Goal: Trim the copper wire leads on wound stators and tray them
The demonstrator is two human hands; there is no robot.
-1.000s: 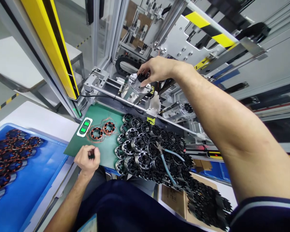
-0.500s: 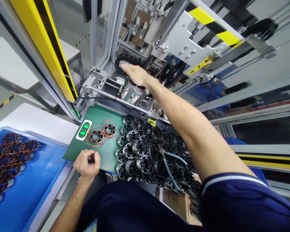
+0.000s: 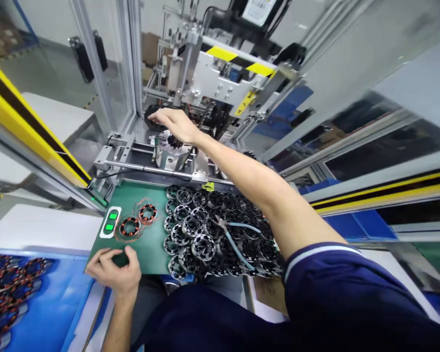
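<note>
My right hand [image 3: 176, 124] reaches into the machine with its fingers stretched out, just above a metal fixture [image 3: 170, 159]. A black-toothed stator core [image 3: 174, 142] sits in that fixture, partly covered by the hand; whether they touch I cannot tell. Over the near left edge of the green mat [image 3: 152, 254], my left hand [image 3: 115, 269] has bent fingers, thumb apart and nothing between them. Two copper-wound stators [image 3: 130, 227] with loose wire ends lie beyond it, beside a white switch plate with two green lights [image 3: 110, 222]. Many unwound stator cores [image 3: 204, 247] stand in rows to the right.
Blue-handled pliers [image 3: 238, 226] rest on the stator cores. A blue bin [image 3: 64, 293] at the left holds wound stators [image 3: 11, 283]. Rails [image 3: 150, 168] cross the machine front, and yellow-black posts [image 3: 33, 112] flank the opening. A cardboard box [image 3: 269, 293] stands below.
My right hand has lifted off the fixture somewhat, uncovering the stator core. My left hand's fingers have loosened from a curled fist. The head view has shifted.
</note>
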